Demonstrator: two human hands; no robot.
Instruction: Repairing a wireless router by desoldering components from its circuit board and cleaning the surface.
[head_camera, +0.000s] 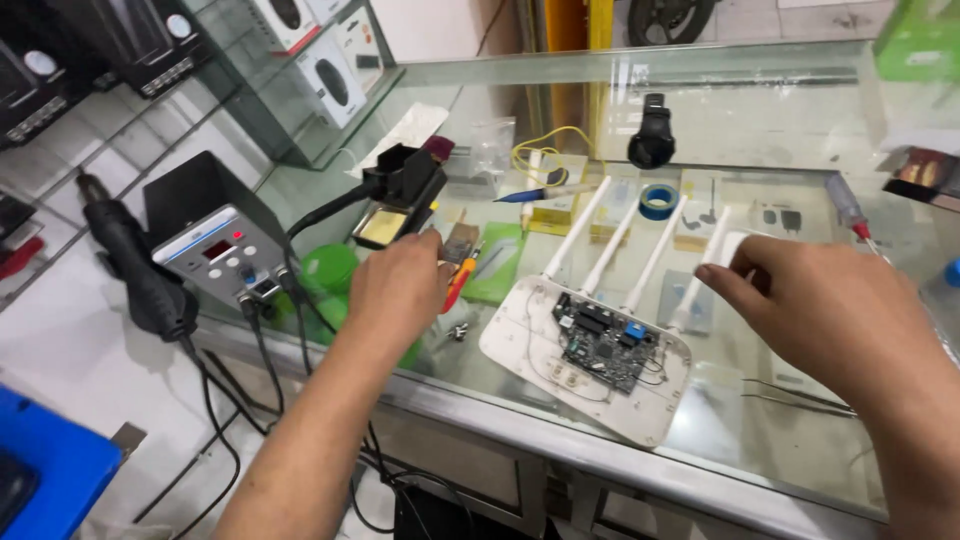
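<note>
An opened white router (580, 345) lies on the glass counter (760, 440), its circuit board (605, 340) exposed and several white antennas (640, 250) pointing away from me. My left hand (395, 285) rests left of the router, fingers closed by a small brush (460, 240) and a red-and-yellow screwdriver (462, 280); what it grips is hidden. My right hand (830, 310) hovers at the right, fingertips pinching a small white piece (728, 248) beside the rightmost antenna.
A soldering station (225, 255) with a hot-air wand (130, 265) stands at the left, an iron holder (400, 195) behind my left hand. Blue tape roll (657, 200), black round gadget (652, 135), tweezers (800, 398) and a red-tipped screwdriver (850, 210) lie about. Boxes fill left shelves.
</note>
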